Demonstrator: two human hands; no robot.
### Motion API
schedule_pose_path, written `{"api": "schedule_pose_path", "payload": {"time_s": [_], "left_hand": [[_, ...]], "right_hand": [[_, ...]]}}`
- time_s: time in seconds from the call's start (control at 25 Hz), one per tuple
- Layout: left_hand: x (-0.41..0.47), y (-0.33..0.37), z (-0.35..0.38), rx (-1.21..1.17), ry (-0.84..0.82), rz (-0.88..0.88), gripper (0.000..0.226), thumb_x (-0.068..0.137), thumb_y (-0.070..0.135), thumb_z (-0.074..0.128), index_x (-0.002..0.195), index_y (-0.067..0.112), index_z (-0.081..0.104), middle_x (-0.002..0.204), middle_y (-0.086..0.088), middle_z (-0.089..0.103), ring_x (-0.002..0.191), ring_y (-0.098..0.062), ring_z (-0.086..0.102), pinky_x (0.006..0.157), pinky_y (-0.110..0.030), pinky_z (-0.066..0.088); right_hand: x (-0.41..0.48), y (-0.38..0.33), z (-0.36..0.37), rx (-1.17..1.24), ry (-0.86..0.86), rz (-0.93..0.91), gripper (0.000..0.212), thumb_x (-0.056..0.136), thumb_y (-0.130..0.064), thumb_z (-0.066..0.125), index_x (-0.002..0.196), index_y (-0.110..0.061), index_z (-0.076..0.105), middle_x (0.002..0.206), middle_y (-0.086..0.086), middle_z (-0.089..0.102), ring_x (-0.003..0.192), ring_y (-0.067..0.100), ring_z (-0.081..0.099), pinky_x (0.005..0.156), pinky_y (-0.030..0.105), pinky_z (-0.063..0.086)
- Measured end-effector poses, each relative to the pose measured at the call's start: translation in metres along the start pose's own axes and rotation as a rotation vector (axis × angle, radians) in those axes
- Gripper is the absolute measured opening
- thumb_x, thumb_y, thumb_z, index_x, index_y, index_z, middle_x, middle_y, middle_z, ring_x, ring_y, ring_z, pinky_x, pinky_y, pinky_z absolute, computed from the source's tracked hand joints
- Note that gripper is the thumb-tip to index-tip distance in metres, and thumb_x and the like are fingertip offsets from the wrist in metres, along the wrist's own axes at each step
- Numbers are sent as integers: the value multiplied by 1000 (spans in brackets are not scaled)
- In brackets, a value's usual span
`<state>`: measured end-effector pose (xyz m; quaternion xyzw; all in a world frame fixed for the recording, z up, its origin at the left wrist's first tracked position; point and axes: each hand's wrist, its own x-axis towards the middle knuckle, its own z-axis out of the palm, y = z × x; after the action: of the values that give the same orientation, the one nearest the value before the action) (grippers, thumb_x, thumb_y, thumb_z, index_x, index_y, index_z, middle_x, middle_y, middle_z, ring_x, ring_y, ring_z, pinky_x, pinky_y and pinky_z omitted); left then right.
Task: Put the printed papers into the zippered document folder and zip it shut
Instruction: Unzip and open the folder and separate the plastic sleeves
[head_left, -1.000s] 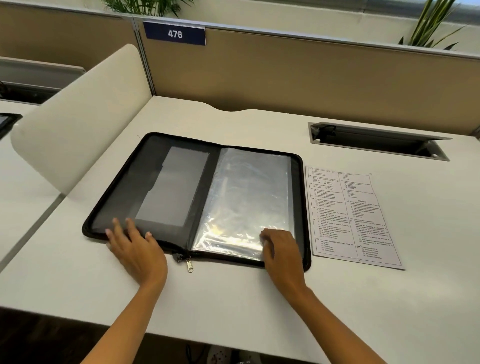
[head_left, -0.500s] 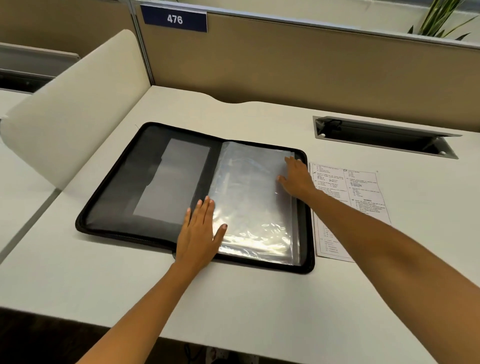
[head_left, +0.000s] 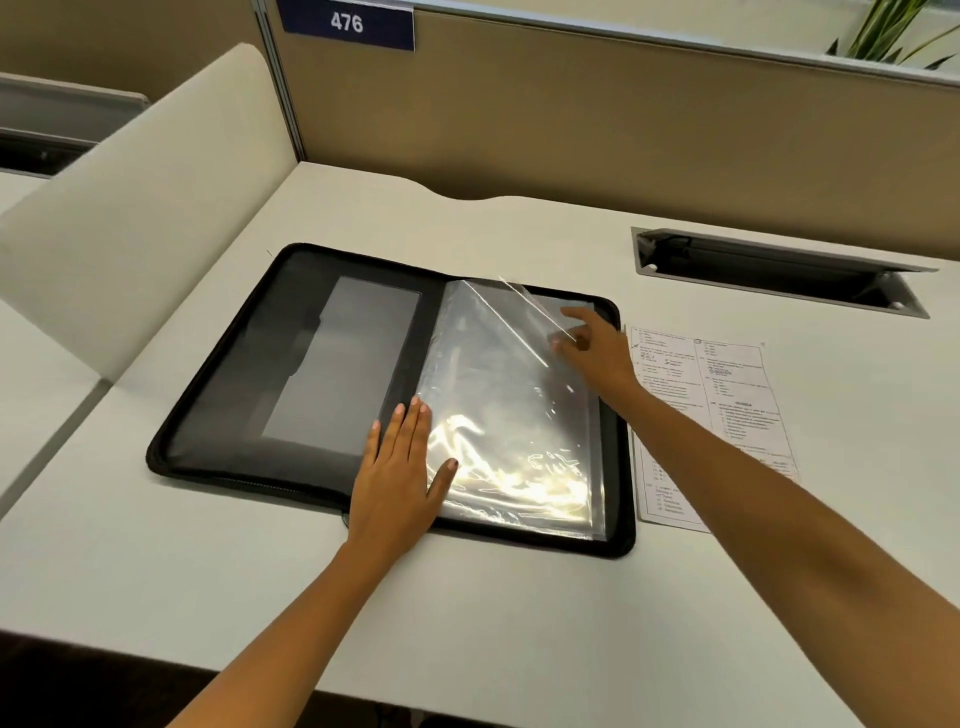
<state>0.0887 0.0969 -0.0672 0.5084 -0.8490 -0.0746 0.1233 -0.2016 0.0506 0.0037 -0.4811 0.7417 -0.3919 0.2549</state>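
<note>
A black zippered document folder (head_left: 223, 395) lies open flat on the white desk. Its left half is a dark mesh pocket; its right half holds clear plastic sleeves (head_left: 509, 447). My left hand (head_left: 400, 478) presses flat on the folder's spine near the front edge, fingers spread. My right hand (head_left: 592, 348) pinches the top right corner of the uppermost clear sleeve and lifts it, so that corner curls up off the stack. The printed papers (head_left: 727, 395) lie flat on the desk just right of the folder, partly covered by my right forearm.
A recessed cable tray (head_left: 779, 270) with a raised lid sits in the desk at the back right. A tan partition (head_left: 571, 114) with a "476" sign runs along the back. A cream divider panel (head_left: 145, 208) borders the left side. A plant (head_left: 893, 31) shows at top right.
My right hand has taken hold of the top sleeve's far right corner and raised it. My left hand stays pressed on the folder's spine. The camera has tilted slightly.
</note>
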Motion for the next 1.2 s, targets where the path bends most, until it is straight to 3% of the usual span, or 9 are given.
{"api": "schedule_pose_path", "payload": {"time_s": [0.12, 0.24, 0.36, 0.6, 0.76, 0.84, 0.92, 1.0, 1.2], "left_hand": [[0, 1, -1, -28, 13, 0, 74, 94, 59, 19, 150, 12, 14, 158, -3, 13, 145, -19, 9, 118, -41, 9], [1, 3, -6, -139, 46, -12, 77, 91, 62, 18, 150, 12, 17, 157, -2, 17, 145, -17, 12, 118, -37, 5], [2, 21, -28, -567, 26, -133, 84, 84, 74, 20, 147, 20, 27, 155, 3, 25, 143, -11, 17, 118, -36, 3], [19, 55, -91, -1290, -32, -445, 67, 78, 63, 55, 132, 23, 50, 130, 2, 55, 118, -16, 54, 98, -41, 48], [34, 18, -110, -1105, 59, -587, 36, 87, 10, 63, 122, 16, 56, 118, 0, 63, 88, -11, 65, 65, -18, 55], [39, -19, -114, -1017, 108, -703, 34, 85, -3, 61, 113, 16, 61, 111, -1, 67, 80, -13, 67, 60, -19, 55], [39, -53, -116, -905, 197, -803, 37, 81, -7, 64, 113, 10, 62, 108, -10, 69, 83, -21, 68, 72, -28, 56], [36, -72, -115, -651, 290, -848, 40, 84, -5, 59, 123, 3, 54, 117, -19, 63, 100, -34, 61, 85, -39, 51], [31, -56, -101, -358, 544, -674, 53, 99, 9, 35, 148, 2, 15, 148, -29, 28, 138, -41, 24, 115, -51, 16]], "right_hand": [[-41, -12, 3, 523, -23, 292, 41, 94, -38, 53, 124, -10, 53, 109, 15, 69, 84, 30, 70, 65, 36, 60], [-88, -21, 1, 698, -95, 411, 51, 96, -49, 40, 128, -10, 50, 118, 17, 65, 79, 32, 71, 56, 41, 60], [-125, -34, 5, 834, -267, 354, 60, 94, -59, 23, 138, -25, 45, 130, 4, 61, 97, 35, 69, 74, 57, 57], [-157, -73, 56, 706, -466, 117, 62, 93, -58, 8, 137, -37, 45, 139, -13, 53, 132, 10, 44, 110, 38, 34], [-148, -73, 73, 557, -464, 48, 55, 97, -55, 15, 138, -32, 44, 124, -17, 63, 126, 6, 50, 104, 25, 38], [-139, -66, 68, 448, -390, 21, 48, 98, -52, 26, 133, -28, 49, 120, -13, 66, 116, 1, 55, 98, 18, 41], [-126, -55, 59, 333, -297, 19, 35, 99, -40, 40, 126, -22, 55, 118, -4, 67, 102, -9, 59, 84, 4, 41], [-111, -43, 49, 216, -205, 12, 31, 97, -30, 50, 124, -17, 56, 119, 1, 66, 105, -1, 61, 80, 3, 43], [-59, -13, 27, -93, -49, -33, 35, 94, -22, 56, 127, -9, 55, 127, 7, 61, 119, 20, 55, 100, 32, 44]]}}
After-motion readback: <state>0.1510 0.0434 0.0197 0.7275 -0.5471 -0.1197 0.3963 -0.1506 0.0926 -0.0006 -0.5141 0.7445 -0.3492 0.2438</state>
